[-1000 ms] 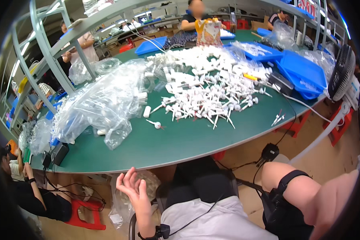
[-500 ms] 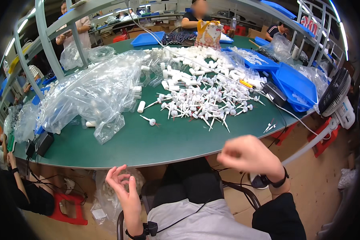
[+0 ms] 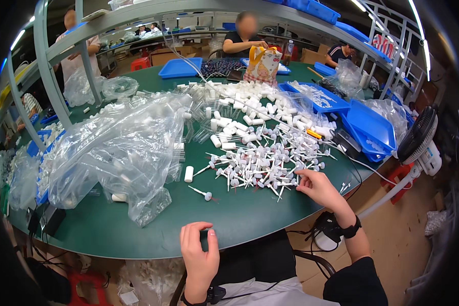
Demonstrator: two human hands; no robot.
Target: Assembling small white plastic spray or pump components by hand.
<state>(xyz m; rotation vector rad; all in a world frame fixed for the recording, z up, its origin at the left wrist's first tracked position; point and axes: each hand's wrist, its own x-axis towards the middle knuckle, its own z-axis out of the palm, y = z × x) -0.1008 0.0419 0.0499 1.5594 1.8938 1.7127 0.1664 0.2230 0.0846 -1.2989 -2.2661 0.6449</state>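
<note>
My right hand (image 3: 321, 189) reaches over the table to the right edge of a pile of small white parts (image 3: 257, 166), each with a thin stem, a round greyish collar and fine red wires. Its index finger and thumb are apart at the pile, with nothing visible between them. Near the table's front edge my left hand (image 3: 200, 257) hovers with loosely curved fingers, thumb apart, holding nothing. A single stemmed part (image 3: 207, 196) lies on the green table (image 3: 260, 219), away from the pile. Close by stands a white cylinder (image 3: 189, 174).
Behind the pile lie many white cylinders (image 3: 255, 107) and clear tubes. A large clear plastic bag (image 3: 122, 158) covers the left side. Blue trays (image 3: 369, 127), a yellow-orange tool (image 3: 313, 133), a cable and a fan (image 3: 420, 137) are on the right. Several people sit or stand beyond.
My right hand has moved forward from the table's front edge to the pile. The left hand has shifted right in view. The view has tilted up, so the table appears lower.
</note>
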